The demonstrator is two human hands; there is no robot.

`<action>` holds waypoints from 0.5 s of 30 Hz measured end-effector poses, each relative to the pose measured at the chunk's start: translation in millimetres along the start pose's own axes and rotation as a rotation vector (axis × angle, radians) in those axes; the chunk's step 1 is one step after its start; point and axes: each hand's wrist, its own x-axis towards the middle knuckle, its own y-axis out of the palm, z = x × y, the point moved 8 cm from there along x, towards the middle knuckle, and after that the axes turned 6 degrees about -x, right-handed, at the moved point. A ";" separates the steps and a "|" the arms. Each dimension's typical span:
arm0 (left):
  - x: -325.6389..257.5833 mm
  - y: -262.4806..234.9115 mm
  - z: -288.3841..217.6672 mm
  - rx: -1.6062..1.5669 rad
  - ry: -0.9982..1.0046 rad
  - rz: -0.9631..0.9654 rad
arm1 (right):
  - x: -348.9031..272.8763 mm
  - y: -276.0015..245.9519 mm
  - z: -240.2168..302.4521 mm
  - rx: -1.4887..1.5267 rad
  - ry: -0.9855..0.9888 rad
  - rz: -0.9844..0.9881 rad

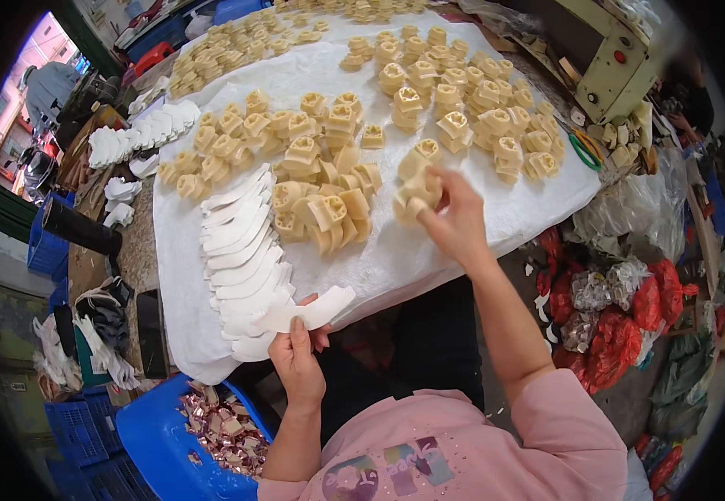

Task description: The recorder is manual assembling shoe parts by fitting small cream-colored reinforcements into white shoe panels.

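Observation:
My left hand [298, 367] pinches a white curved flat piece [329, 307] between thumb and fingers, just off the table's near edge. Beside it lies a long overlapping row of similar white pieces [237, 238]. My right hand [461, 224] is closed on a cream-coloured hollow block [416, 190], slightly blurred, at the right middle of the white cloth [354, 280]. Another cream block [426, 150] stands directly behind it, touching or nearly so; I cannot tell which. Heaps of cream blocks [325, 209] sit between my hands and farther back.
A blue tub [149, 442] with shiny pinkish scraps stands at the lower left. Scissors [586, 149] with coloured handles lie at the cloth's right edge, near a greenish machine [613, 67]. Red plastic bags [617, 346] lie on the floor to the right. More white pieces [149, 129] rest at the left.

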 end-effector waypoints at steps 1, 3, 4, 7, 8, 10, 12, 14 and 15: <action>0.1 4.5 3.2 -0.010 -0.021 0.013 | -5.4 -1.7 -4.4 -0.005 -0.006 -0.015; 1.2 10.6 6.5 -0.019 -0.031 0.036 | -13.2 12.9 -13.7 -0.101 -0.099 0.096; 0.4 13.0 8.2 -0.001 -0.035 0.057 | -15.8 12.0 -0.9 -0.188 -0.130 0.135; -0.9 20.5 7.7 0.019 -0.022 0.094 | -24.5 10.0 43.1 -0.503 -0.600 -0.026; -1.6 21.5 8.1 0.009 -0.031 0.090 | -24.6 22.2 36.2 -0.429 -0.538 0.068; -3.1 22.3 8.0 -0.002 -0.032 0.086 | -24.3 20.0 34.0 -0.363 -0.484 0.109; -4.8 23.1 8.3 0.000 -0.032 0.095 | -22.0 17.1 31.6 -0.297 -0.431 0.157; -7.1 24.5 6.7 -0.006 -0.037 0.095 | -20.8 15.2 31.8 -0.289 -0.417 0.184; -7.7 24.9 6.4 -0.013 -0.049 0.093 | -20.8 14.6 33.6 -0.287 -0.422 0.180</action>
